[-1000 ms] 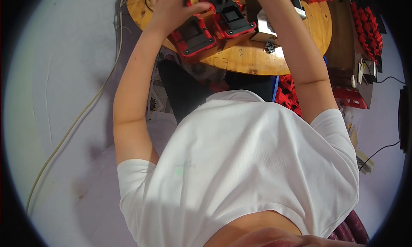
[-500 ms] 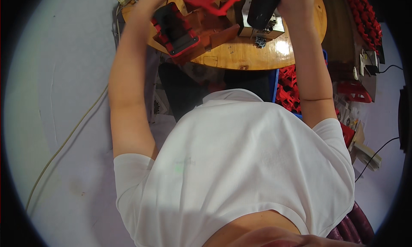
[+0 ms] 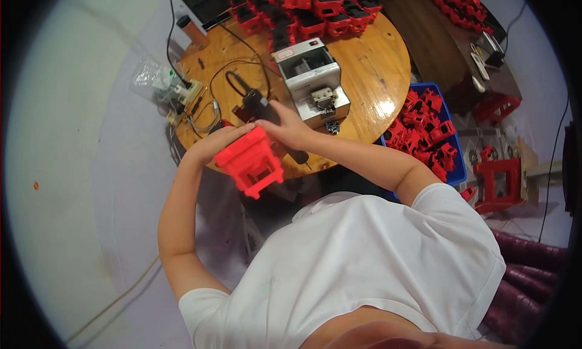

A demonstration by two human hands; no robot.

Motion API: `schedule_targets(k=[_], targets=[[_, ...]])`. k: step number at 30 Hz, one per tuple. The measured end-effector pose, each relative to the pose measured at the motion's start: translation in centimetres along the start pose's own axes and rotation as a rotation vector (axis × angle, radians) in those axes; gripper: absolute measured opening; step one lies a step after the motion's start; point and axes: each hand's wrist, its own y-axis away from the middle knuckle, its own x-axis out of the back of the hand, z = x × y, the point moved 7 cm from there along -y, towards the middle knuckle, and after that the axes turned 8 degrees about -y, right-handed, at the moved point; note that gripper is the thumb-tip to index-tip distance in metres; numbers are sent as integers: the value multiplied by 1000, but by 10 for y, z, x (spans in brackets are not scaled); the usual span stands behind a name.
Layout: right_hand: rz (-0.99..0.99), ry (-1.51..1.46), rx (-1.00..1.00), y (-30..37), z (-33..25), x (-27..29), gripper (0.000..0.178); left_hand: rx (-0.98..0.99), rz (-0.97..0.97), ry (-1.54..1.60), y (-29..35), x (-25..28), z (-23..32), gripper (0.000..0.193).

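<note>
My left hand [image 3: 212, 144] is closed on a bright red plastic housing [image 3: 250, 162], held just over the near left edge of the round table. The housing has an open frame with prongs facing me. My right hand [image 3: 292, 129] grips a black electric screwdriver [image 3: 257, 106], tilted so its thin bit points down toward me, to the right of the housing. Both hands are close together, with the right thumb next to the red housing. A dark red-brown fixture [image 3: 242, 113] shows only partly behind the hands.
On the wooden table [image 3: 370, 70] stands a silver screw feeder [image 3: 310, 76], with loose screws [image 3: 332, 128] before it. Red and black assemblies [image 3: 306, 16] crowd the far side. A blue crate [image 3: 456, 131] of red housings stands at right. Cables [image 3: 212, 82] and a power strip [image 3: 191, 97] are left.
The view has shifted, bringing more of the tabletop in. My right hand with the screwdriver has moved left from the feeder to my left hand. The red housing now hangs nearer to me.
</note>
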Motion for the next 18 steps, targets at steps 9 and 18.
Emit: schedule_targets(k=[9, 18], targets=[[-4, 33, 11, 3, -8, 12, 73, -169, 142, -188, 17, 49, 115, 55], [-51, -7, 9, 11, 0, 2, 71, -428, -445, -115, -212, -259, 302, 93]])
